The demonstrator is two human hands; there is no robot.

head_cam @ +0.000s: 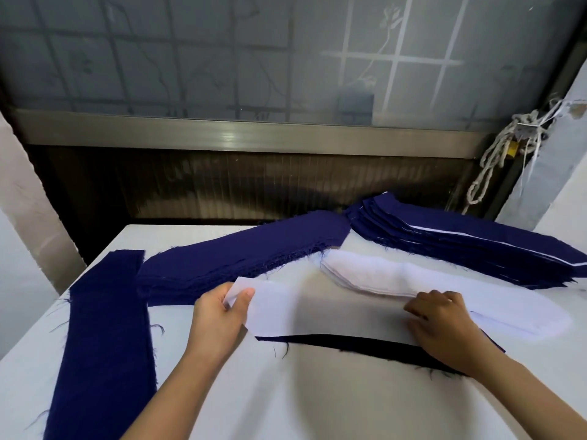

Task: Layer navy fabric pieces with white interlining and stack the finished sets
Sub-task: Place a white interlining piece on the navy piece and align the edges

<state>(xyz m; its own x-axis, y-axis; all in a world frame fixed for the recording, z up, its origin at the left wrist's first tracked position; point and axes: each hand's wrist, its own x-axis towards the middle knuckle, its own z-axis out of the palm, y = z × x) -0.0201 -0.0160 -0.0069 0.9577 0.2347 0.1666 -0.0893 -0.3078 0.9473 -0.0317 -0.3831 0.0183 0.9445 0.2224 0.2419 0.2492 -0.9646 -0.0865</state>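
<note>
Along the table's (286,401) left edge lies a long navy strip (104,338), running from near to far. Just beside it, toward the far left, a thick pile of navy pieces (241,255) slants across to the middle of the far edge.

My left hand (219,319) pinches the left end of one white interlining piece (317,312) between thumb and fingers, lifting that corner slightly. The piece runs left to right, roughly along the near edge, over a navy piece (365,344) that shows only as a dark sliver on its near side. I judge the white sits a little too far back and must come toward me to cover the navy squarely.

Behind it, mid-table, rests the interlining supply (365,274), a small white heap. My right hand (444,322) lies on the right part of the held piece with fingers bent; whether it pinches or merely presses I cannot tell.

At the far right corner is the finished stack (476,246), navy with thin white edges showing. It lies back and right of the grip, so the right hand is the nearer one for carrying the set there.

The table top is pale and smooth. Beyond it are a dark panel, a frosted window (222,58) and knotted cord (508,147) on the right wall.
</note>
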